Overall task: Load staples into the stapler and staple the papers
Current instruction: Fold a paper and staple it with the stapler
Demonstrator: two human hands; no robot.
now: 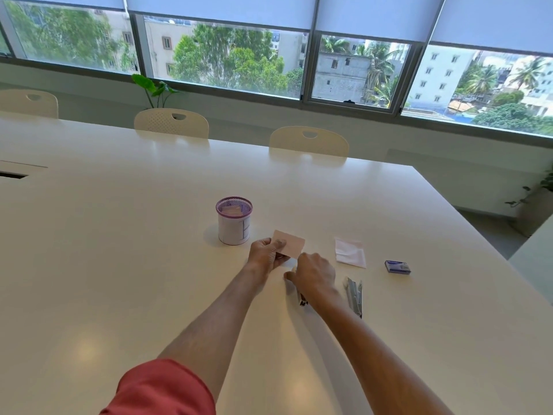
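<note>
Near the frame's centre, your left hand pinched the pink paper, while your right hand gripped a stapler, mostly hidden. Thin paper could have slipped, so the staple might have missed the corner.

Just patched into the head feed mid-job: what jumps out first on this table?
The two hands meet at mid-table: the left hand pinches a pink paper, and the right hand grips a stapler just below it. Behind them stands a purple mesh cup with paper inside. To the right lie a white sheet, a second stapler and a blue staple box.
</note>
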